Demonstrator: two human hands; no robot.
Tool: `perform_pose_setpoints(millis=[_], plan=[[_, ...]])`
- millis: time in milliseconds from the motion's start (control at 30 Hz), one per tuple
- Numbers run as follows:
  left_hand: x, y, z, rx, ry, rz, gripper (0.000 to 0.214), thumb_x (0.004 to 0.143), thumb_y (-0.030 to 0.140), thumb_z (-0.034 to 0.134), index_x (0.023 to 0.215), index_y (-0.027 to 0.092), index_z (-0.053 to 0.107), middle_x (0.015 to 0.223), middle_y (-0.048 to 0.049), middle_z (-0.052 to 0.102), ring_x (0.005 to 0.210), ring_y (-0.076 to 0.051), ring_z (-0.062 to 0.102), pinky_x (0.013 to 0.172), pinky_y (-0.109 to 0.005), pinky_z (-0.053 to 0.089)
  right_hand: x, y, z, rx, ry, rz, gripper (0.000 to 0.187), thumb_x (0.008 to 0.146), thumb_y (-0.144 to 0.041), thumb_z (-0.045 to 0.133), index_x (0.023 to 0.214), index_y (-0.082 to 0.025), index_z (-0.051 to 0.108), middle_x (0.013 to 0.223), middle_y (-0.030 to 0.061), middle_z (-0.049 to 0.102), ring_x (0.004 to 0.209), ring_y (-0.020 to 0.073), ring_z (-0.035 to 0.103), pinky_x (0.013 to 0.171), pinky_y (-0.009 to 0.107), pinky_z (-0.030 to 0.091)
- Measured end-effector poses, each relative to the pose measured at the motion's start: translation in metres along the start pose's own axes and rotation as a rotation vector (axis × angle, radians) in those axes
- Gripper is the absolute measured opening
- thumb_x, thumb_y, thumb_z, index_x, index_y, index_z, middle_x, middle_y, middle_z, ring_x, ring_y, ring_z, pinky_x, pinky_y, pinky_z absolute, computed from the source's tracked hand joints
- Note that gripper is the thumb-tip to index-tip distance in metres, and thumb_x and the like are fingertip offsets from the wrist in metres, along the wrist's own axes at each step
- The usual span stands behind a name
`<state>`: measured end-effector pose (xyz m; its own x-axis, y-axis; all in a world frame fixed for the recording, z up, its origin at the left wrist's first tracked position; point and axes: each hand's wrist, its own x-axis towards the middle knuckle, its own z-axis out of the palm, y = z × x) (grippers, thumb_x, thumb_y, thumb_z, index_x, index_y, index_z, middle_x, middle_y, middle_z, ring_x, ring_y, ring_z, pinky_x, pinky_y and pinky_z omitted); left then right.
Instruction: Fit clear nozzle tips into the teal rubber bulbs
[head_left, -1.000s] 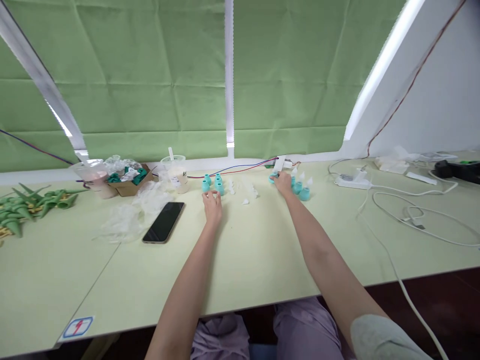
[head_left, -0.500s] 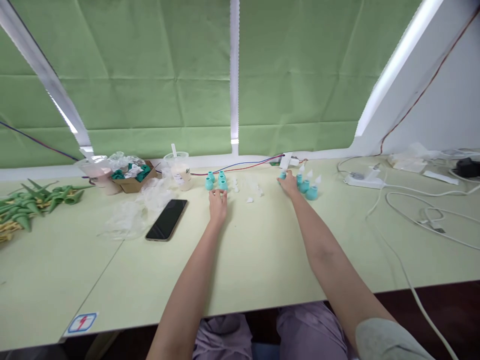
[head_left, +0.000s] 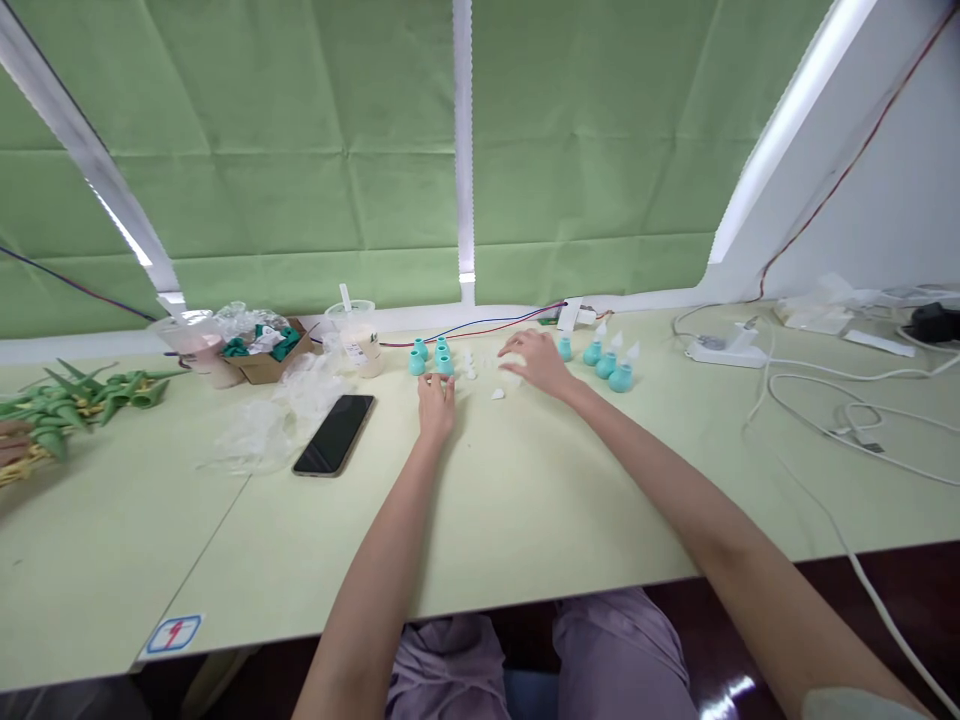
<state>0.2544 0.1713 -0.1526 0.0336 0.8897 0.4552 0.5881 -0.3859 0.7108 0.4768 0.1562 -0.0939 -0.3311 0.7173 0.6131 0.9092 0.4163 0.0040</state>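
Observation:
My left hand point(head_left: 436, 402) rests on the pale green table point(head_left: 525, 500), its fingers curled round a small teal piece that I can barely see. Just beyond it stand three small teal caps point(head_left: 430, 357). My right hand point(head_left: 534, 362) hovers with fingers spread over several small white pieces point(head_left: 491, 376), holding nothing. To its right stands a row of teal bottles with white tips point(head_left: 609, 361).
A black phone point(head_left: 334, 433) lies left of my left hand, beside crumpled clear plastic point(head_left: 259, 430). Two drink cups point(head_left: 358, 337), a cardboard box point(head_left: 262, 355) and green cones point(head_left: 67, 405) sit further left. White cables point(head_left: 840, 400) and a power strip point(head_left: 724, 348) lie at the right.
My right hand has left the teal bottles and moved left, over the white pieces. My left hand has stayed in place.

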Motion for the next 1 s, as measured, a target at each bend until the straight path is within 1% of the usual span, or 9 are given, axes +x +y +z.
perform_pose_setpoints(millis=[100,167,233,333,433,533,767,900,1000], plan=[[-0.001,0.003,-0.001,0.048,0.002,0.028,0.024,0.089,0.035,0.037,0.098,0.018,0.052,0.109,-0.0129,0.042,0.105,-0.024,0.045,0.089,-0.041,0.041,-0.009,-0.023,0.005,-0.129,-0.228,-0.199,0.023,0.08,-0.035,0.061,0.1,-0.024,0.065,0.118,0.0071,0.056,0.11,0.0266,0.041,0.088,0.041,0.023],[-0.003,0.004,-0.001,0.076,0.0,0.06,0.023,0.089,0.035,0.039,0.098,0.018,0.052,0.109,-0.0126,0.043,0.104,-0.024,0.046,0.087,-0.041,0.041,-0.015,-0.031,0.012,-0.201,-0.286,-0.221,0.018,0.079,-0.025,0.062,0.096,-0.021,0.066,0.116,0.009,0.058,0.11,0.0269,0.041,0.088,0.043,0.02],[-0.005,0.005,-0.001,0.1,-0.008,0.106,0.022,0.088,0.033,0.041,0.099,0.018,0.052,0.11,-0.0121,0.043,0.102,-0.023,0.047,0.086,-0.04,0.042,-0.017,-0.033,0.018,-0.227,-0.309,-0.197,0.013,0.08,-0.017,0.057,0.089,-0.019,0.066,0.104,0.0097,0.063,0.104,0.0257,0.045,0.087,0.043,0.019],[-0.007,0.007,0.0,0.13,-0.034,0.221,0.021,0.086,0.029,0.047,0.102,0.018,0.053,0.11,-0.0113,0.046,0.1,-0.021,0.049,0.086,-0.037,0.043,-0.016,-0.036,0.02,-0.149,-0.279,-0.132,0.011,0.082,-0.016,0.054,0.086,-0.02,0.065,0.092,0.0082,0.067,0.096,0.024,0.05,0.088,0.042,0.018],[-0.008,0.011,0.002,0.145,-0.142,0.337,0.024,0.083,0.024,0.053,0.107,0.019,0.054,0.106,-0.0084,0.053,0.092,-0.018,0.054,0.081,-0.032,0.044,-0.013,-0.042,0.016,0.057,-0.217,-0.034,0.016,0.084,-0.021,0.054,0.099,-0.021,0.058,0.093,0.0055,0.068,0.095,0.0219,0.054,0.089,0.04,0.019],[-0.008,0.017,0.003,0.159,-0.236,0.378,0.025,0.081,0.02,0.057,0.106,0.021,0.058,0.095,-0.0047,0.061,0.079,-0.015,0.058,0.075,-0.028,0.044,-0.012,-0.049,0.012,0.274,-0.198,0.046,0.026,0.083,-0.026,0.056,0.109,-0.023,0.05,0.092,0.0015,0.068,0.097,0.0195,0.055,0.088,0.038,0.021],[-0.01,0.026,-0.002,0.231,-0.138,0.358,0.016,0.084,0.024,0.054,0.097,0.021,0.063,0.086,-0.0042,0.066,0.077,-0.015,0.059,0.075,-0.027,0.041,-0.011,-0.049,0.012,0.626,-0.146,0.296,0.022,0.08,-0.038,0.058,0.095,-0.024,0.049,0.085,-0.0032,0.069,0.078,0.0157,0.06,0.088,0.036,0.028],[-0.011,0.026,-0.002,0.312,-0.145,0.358,0.021,0.083,0.03,0.056,0.101,0.02,0.061,0.08,-0.0049,0.065,0.075,-0.017,0.059,0.076,-0.029,0.04,-0.012,-0.051,0.014,0.675,-0.135,0.316,0.022,0.079,-0.041,0.058,0.089,-0.024,0.051,0.082,-0.0037,0.069,0.074,0.0147,0.06,0.083,0.032,0.034],[-0.01,0.027,-0.002,0.334,-0.127,0.377,0.017,0.082,0.031,0.057,0.094,0.02,0.062,0.081,-0.0065,0.064,0.081,-0.019,0.058,0.079,-0.031,0.039,-0.011,-0.052,0.014,0.649,-0.143,0.3,0.021,0.081,-0.042,0.056,0.09,-0.023,0.052,0.081,-0.0032,0.07,0.074,0.015,0.06,0.082,0.032,0.033]])
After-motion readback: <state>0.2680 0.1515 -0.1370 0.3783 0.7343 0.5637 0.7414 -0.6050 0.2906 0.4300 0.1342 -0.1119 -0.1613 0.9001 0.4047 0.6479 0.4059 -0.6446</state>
